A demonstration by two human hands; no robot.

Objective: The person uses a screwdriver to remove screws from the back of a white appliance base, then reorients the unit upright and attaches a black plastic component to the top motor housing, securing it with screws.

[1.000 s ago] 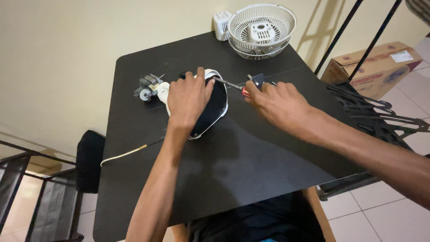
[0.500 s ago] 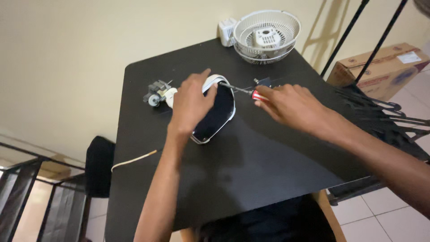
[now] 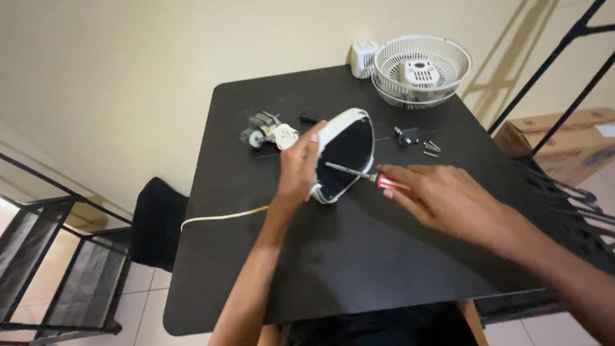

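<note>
Left hand (image 3: pixel 298 170) gripping a white oval fan housing (image 3: pixel 344 154) tipped up on edge, dark hollow inside facing 3 o'clock, fingers wrapped over its rim. Sitting mid-bench (image 3: pixel 359 256). Right hand (image 3: pixel 442 198) holding a red-handled screwdriver (image 3: pixel 368 176), tip poking into the hollow. Small motor (image 3: pixel 261 132) at 9 o'clock of it, loose screws (image 3: pixel 431 148) at 3.

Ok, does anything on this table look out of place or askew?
The white oval housing stands tilted on edge, propped by the left hand, its dark hollow facing the screwdriver in the right hand. Loose screws lie scattered on the black table, and a bare motor sits apart.
</note>
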